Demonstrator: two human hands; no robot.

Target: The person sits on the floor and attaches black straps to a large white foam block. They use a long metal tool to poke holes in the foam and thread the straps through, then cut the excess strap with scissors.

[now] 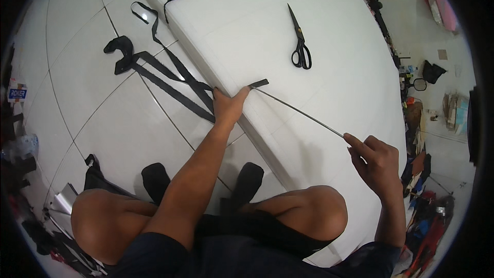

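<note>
Along the near edge of a white low table [329,175], my left hand [230,105] is closed on a black fabric strip [177,92]. A short end of black strip [260,83] sticks out past its thumb onto the tabletop. The rest trails leftward over the floor toward a bunched black piece [122,54]. A thin metal rod [301,113] slants across between my hands. My right hand [376,162] pinches its right end, while its left end meets the strip at my left thumb. Whether it runs inside the fabric is hidden.
Black-handled scissors [299,36] lie closed on the table's far part. A short black cord [170,6] hangs at the table's left edge. Pale floor tiles [98,118] spread to the left, with my dark-covered feet near the table. Cluttered items line the wall at right.
</note>
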